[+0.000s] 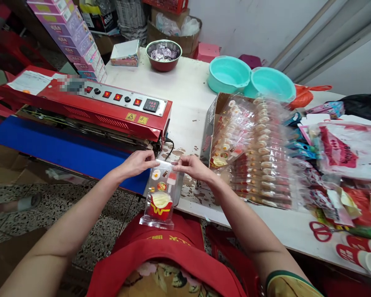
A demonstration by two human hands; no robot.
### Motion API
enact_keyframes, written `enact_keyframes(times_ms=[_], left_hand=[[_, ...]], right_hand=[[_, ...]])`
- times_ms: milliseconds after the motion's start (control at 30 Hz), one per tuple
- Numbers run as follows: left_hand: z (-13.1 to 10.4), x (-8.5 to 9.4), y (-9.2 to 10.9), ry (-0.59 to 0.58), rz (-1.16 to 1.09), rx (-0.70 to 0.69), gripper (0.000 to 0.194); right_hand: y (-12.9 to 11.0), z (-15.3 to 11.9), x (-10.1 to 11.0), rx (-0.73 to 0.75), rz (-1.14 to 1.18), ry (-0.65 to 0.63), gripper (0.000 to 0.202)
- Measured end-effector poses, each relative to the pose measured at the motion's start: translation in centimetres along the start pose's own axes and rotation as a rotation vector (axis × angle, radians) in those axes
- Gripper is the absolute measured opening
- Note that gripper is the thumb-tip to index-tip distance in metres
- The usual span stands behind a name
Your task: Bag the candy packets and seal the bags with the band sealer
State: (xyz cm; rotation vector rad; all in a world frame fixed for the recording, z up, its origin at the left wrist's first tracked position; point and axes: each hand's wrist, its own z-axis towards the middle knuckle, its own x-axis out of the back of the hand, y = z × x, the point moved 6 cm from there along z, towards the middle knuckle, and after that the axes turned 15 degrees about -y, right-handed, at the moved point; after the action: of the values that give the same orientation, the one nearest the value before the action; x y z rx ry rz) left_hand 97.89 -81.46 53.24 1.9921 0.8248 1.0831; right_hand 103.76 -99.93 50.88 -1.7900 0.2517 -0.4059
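Between my two hands hangs a clear plastic packet (161, 187) with small food-shaped pieces and a red fries-box piece in it. My left hand (142, 161) pinches its upper left corner, and my right hand (190, 166) pinches the upper right one. The packet lies over the table edge, at the right end of a red sealing machine (111, 111) with lit switches and a blue belt (64, 152). To the right of my right hand, a cardboard box (207, 128) holds rows of similar filled packets (266, 152).
Behind are a metal bowl of sachets (163, 55), a small open box (125, 53) and two turquoise basins (228, 74). Stacked boxes (77, 45) rise at the back left. Red scissors (320, 231), paper cups (352, 251) and plastic packaging (349, 148) are at the right.
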Motion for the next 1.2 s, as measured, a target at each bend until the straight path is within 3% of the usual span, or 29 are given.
enact_keyframes(times_ms=[100,200,467,567,767,867,967,1067,1133,1200], left_hand=[[-0.4,-2.1,-1.7,0.165,-0.548,0.094,0.034],[-0.4,-4.1,-2.8,0.218,-0.821,0.188,0.04],[1.5,-3.9,-4.7,0.6,-0.805,0.152,0.029],[1.9,-3.6,-5.1,0.611,-0.851,0.173,0.031],[0.4,-3.1,-6.6,0.426,-1.094,0.209,0.05],[-0.4,-2.1,-7.7,0.501,-1.114,0.21,0.05],[-1.3,-0.6,-8.2,0.621,-1.078,0.218,0.043],[-3.1,1.6,-8.9,0.755,-1.026,0.251,0.035],[-4.6,3.3,-10.0,0.844,-0.986,0.29,0.034],[-6.6,5.3,-11.2,1.019,-0.76,0.381,0.039]], right_hand=[[1.3,-0.1,-0.4,-0.046,0.263,0.165,0.036],[1.8,-0.4,-0.6,-0.05,0.385,0.323,0.031],[1.8,0.4,-0.9,-0.076,0.495,0.413,0.04],[1.9,1.3,-0.5,-0.061,0.465,0.485,0.044],[3.4,4.5,0.1,-0.042,0.491,0.548,0.047],[4.1,6.7,-0.6,-0.057,0.542,0.561,0.051],[3.3,7.2,-1.4,-0.019,0.491,0.562,0.051],[1.1,4.1,0.4,0.047,0.187,0.627,0.046],[0.0,-0.3,3.5,0.043,-0.088,0.731,0.05],[-0.4,-5.9,7.9,-0.022,-0.379,0.885,0.062]])
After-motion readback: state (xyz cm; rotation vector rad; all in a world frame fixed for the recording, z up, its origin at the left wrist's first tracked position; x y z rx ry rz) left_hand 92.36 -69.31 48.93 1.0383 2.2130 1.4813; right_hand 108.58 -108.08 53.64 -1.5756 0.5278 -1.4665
